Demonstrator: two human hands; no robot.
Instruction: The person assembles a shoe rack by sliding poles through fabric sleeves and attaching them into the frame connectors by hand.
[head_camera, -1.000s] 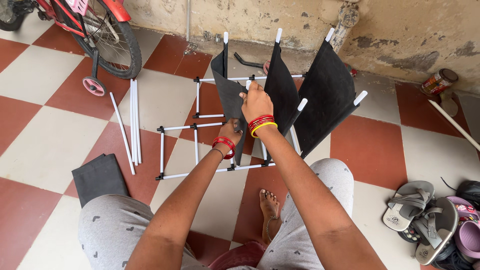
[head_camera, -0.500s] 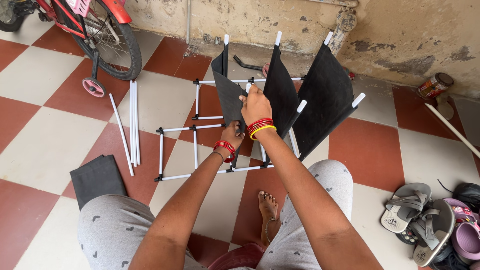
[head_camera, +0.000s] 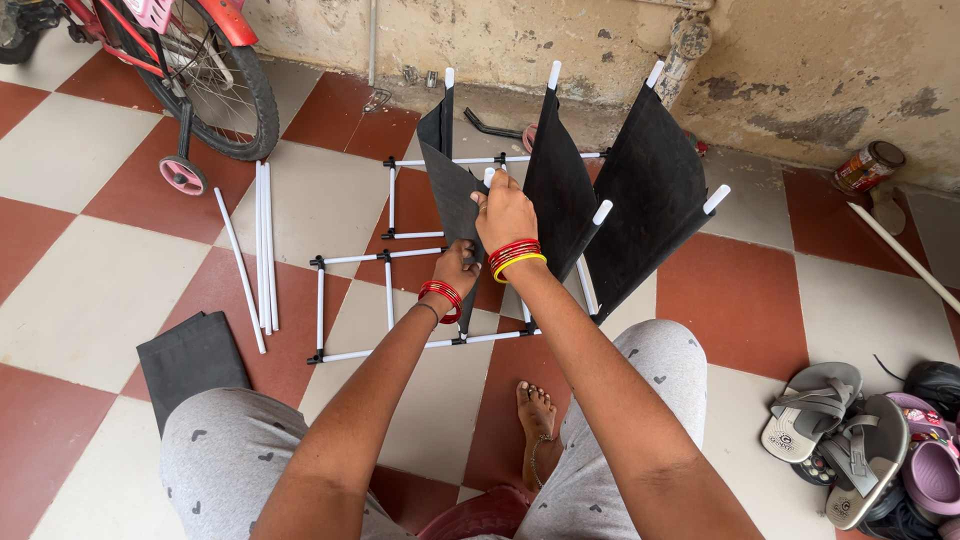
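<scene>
A rack of white tubes (head_camera: 357, 257) with black joints lies on the checkered floor in front of me. Three black fabric panels stand up from it on white tubes. My right hand (head_camera: 505, 211) grips the top of the near tube of the left black panel (head_camera: 452, 190). My left hand (head_camera: 456, 268) holds the lower edge of that same panel by the tube. The middle panel (head_camera: 558, 185) and the right panel (head_camera: 650, 200) stand untouched beside my right hand. Both wrists wear red bangles.
Several loose white tubes (head_camera: 262, 245) lie left of the rack, and a folded black fabric (head_camera: 190, 358) sits near my left knee. A red bicycle (head_camera: 215, 70) stands at the back left. Sandals (head_camera: 850, 435) pile at the right, a tin (head_camera: 866, 166) near the wall.
Both hands stay on the left panel; my left hand has shifted slightly along its lower edge. The view has tilted a little.
</scene>
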